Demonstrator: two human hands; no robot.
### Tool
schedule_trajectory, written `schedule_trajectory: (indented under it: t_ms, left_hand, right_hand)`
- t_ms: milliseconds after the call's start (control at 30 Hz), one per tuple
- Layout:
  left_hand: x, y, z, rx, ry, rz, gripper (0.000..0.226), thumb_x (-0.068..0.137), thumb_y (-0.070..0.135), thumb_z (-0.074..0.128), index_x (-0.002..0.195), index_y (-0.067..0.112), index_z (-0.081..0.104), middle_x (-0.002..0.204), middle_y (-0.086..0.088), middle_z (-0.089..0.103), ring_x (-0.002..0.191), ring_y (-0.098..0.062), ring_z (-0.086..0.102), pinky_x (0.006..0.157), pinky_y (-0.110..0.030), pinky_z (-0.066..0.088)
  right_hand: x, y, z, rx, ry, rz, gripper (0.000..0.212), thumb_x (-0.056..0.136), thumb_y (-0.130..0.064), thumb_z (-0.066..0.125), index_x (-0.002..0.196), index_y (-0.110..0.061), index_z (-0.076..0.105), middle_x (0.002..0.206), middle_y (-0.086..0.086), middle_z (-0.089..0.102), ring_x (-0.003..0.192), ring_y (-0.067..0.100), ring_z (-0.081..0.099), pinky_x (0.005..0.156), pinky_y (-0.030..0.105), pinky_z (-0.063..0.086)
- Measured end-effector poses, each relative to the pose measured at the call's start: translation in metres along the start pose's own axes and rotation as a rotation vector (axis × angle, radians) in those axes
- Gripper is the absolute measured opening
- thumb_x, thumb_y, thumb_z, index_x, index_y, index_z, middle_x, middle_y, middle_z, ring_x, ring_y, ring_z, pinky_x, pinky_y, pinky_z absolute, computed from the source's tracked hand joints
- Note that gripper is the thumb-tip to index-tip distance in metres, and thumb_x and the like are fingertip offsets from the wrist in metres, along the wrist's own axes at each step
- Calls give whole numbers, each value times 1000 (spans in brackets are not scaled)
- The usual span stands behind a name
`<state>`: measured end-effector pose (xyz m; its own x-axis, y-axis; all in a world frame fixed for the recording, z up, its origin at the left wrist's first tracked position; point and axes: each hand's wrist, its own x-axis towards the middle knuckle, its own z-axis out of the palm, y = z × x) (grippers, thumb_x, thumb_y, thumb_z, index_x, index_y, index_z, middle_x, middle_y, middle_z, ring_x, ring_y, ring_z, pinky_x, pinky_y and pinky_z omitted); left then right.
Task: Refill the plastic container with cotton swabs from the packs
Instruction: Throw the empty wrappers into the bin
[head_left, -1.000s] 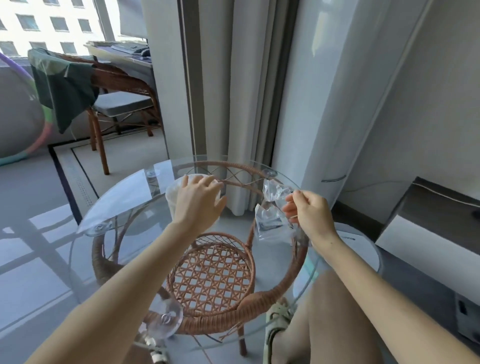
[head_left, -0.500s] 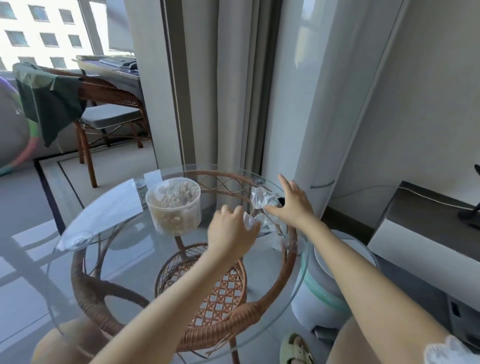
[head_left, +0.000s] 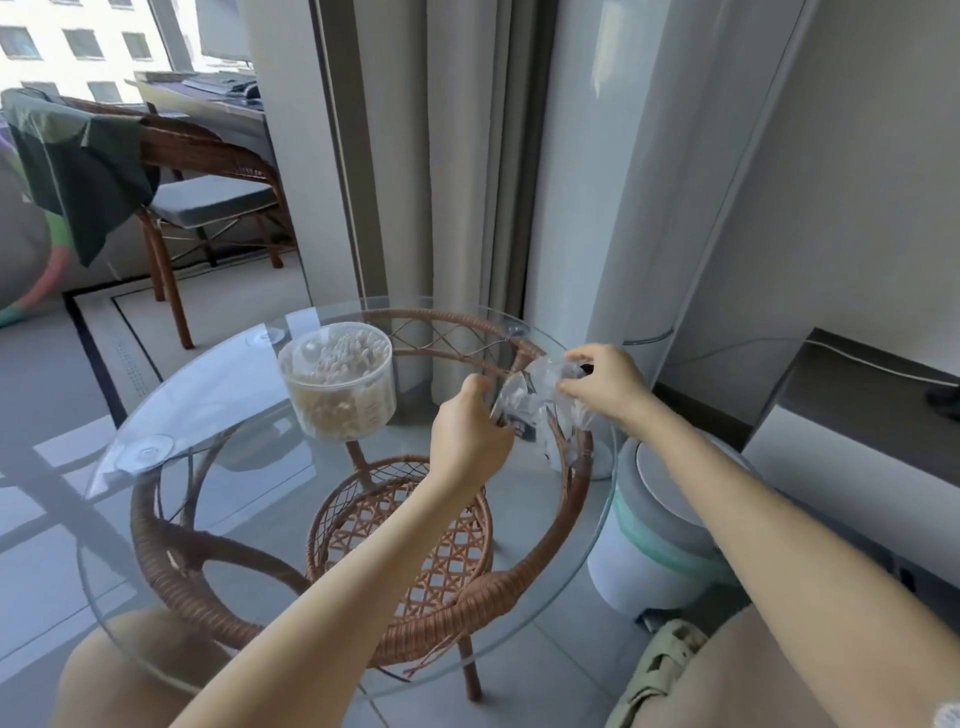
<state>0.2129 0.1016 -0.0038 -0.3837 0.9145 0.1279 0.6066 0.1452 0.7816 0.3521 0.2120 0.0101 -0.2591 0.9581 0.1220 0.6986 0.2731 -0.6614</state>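
A clear round plastic container, full of cotton swabs, stands open on the far left part of the round glass table. To its right, near the table's far right edge, lies crumpled clear plastic pack wrapping. My left hand pinches the wrapping's left side. My right hand grips its upper right part. I cannot tell whether any swabs remain inside the wrapping.
The glass top rests on a wicker frame with a lower woven shelf. A white and green bin stands on the floor right of the table. Curtains hang behind. A wicker chair with a green cloth stands at the far left.
My left hand left the container and moved right to the wrapping. My right hand opened over the wrapping, then closed on it again. The view shifted slightly.
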Motion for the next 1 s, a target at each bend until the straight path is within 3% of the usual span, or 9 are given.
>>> schedule_trajectory:
  t_ms: [100,233,300,400,533,700,767,900,1000]
  left_hand:
    - [-2,10,13,-28,-19,24,38,77,9,62,113,13,50,92,-7,66,78,-25,63,67,-38,56]
    - [-4,23,35,-41,-65,44,39,77,9,62,114,15,52,94,-6,65,71,-20,59,58,-30,50]
    - [-5,28,43,-42,-84,68,41,78,7,62,116,15,51,94,-4,64,66,-14,56,57,-28,49]
    - [-4,32,51,-39,-90,83,41,78,7,63,117,14,52,83,3,58,59,-4,51,56,-25,48]
    - [2,37,56,-29,-77,83,40,77,8,64,115,15,54,86,6,56,62,-5,50,55,-21,44]
    - [14,46,68,-33,-61,90,12,77,8,62,82,15,53,71,8,54,58,-7,49,50,-17,37]
    - [20,53,77,-66,-82,84,15,75,10,64,71,15,50,69,6,56,64,-14,53,52,-18,39]
    - [29,66,97,-165,-128,26,10,73,15,69,78,10,61,72,4,63,72,-18,61,66,-31,53]
    - [33,72,114,-165,-174,16,9,73,14,68,77,10,61,70,6,61,67,-16,59,62,-28,50]
  right_hand:
    - [-10,23,-25,322,-20,127,54,74,-2,75,124,-3,56,130,13,57,110,23,58,94,37,50]
    - [-25,47,-50,389,-14,173,54,77,5,69,129,-1,52,127,10,55,100,14,55,66,10,49]
    - [-29,55,-57,407,22,182,51,79,5,68,127,0,53,118,10,55,88,10,56,56,4,46]
    - [-32,63,-57,439,21,201,47,78,6,67,124,1,55,103,8,58,73,4,55,56,7,47]
    - [-30,70,-53,474,-41,212,41,78,5,68,118,-1,60,94,10,63,74,11,58,63,13,48]
    - [-25,77,-62,677,-162,268,11,83,-3,63,84,-11,71,69,0,67,68,13,60,65,21,44]
    - [-19,86,-69,802,-166,341,13,84,-8,60,79,-15,70,66,-1,66,65,14,58,62,25,40]
    - [-14,114,-83,1009,-205,414,24,86,-11,58,70,-17,74,68,-2,70,60,12,64,61,25,46]
    - [-19,132,-88,1052,-252,412,21,87,-13,57,74,-16,73,66,-3,72,57,10,67,51,19,51]
